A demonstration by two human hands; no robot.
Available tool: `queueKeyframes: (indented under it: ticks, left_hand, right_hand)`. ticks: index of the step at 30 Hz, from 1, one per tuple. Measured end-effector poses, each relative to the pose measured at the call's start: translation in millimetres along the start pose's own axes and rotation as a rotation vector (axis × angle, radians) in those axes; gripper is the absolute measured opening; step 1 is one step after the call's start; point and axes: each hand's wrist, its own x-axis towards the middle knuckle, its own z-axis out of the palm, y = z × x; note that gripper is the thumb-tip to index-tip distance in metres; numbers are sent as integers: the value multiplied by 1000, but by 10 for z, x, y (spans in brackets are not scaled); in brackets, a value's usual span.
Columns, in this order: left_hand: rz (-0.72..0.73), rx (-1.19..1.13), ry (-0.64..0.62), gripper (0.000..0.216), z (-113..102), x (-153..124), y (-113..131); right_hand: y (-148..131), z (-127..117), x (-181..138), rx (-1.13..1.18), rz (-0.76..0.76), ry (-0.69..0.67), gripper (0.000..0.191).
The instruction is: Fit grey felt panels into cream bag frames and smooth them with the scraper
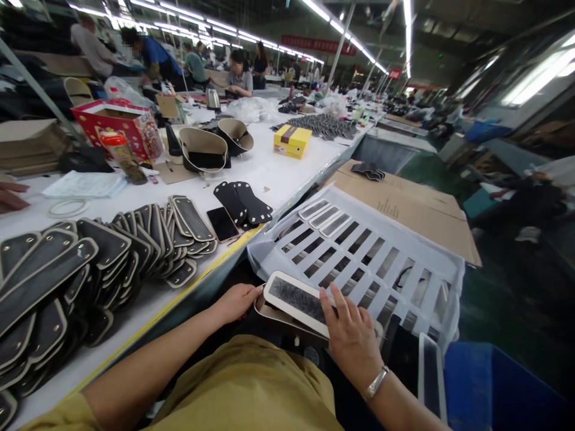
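My left hand (239, 302) pinches the left end of a beige-edged strip (268, 310), low in front of my body. Over this strip lies a long white-rimmed panel (294, 297) with rounded ends and a dark, speckled middle. My right hand (353, 335) lies across the panel's right part, with its fingers bent over the top and its thumb out of sight. The two pieces overlap but do not line up; a gap shows between them at the front. Beyond them is a grey-white slotted tray (359, 263), with a few white-rimmed panels (326, 218) at its far left corner.
Dark beige-edged pieces (144, 239) lie heaped on the white table (256, 170) to my left, near a phone (222, 224) and black pieces (242, 203). Cardboard (399, 200) lies past the tray. A blue bin (489, 383) stands at right. Another person's hand (11, 194) shows at far left.
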Motion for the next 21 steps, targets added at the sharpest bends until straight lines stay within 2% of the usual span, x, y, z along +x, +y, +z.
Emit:
queueKeyframes:
  ticks: [3, 5, 10, 16, 21]
  left_hand:
    - [-26, -51, -5, 44, 30, 19, -63]
    - [-26, -61, 0, 44, 28, 18, -81]
    - [2, -38, 4, 51, -7, -12, -49]
    - [16, 6, 4, 51, -18, -5, -29]
    - [16, 14, -10, 51, -29, 0, -54]
  right_hand:
    - [-44, 50, 130, 0, -27, 34, 55]
    - [-21, 66, 172, 4, -47, 8, 56]
    - [124, 46, 80, -28, -122, -130, 58]
    - [87, -27, 13, -120, -223, -173, 55]
    - [40, -71, 13, -92, -204, -251, 74]
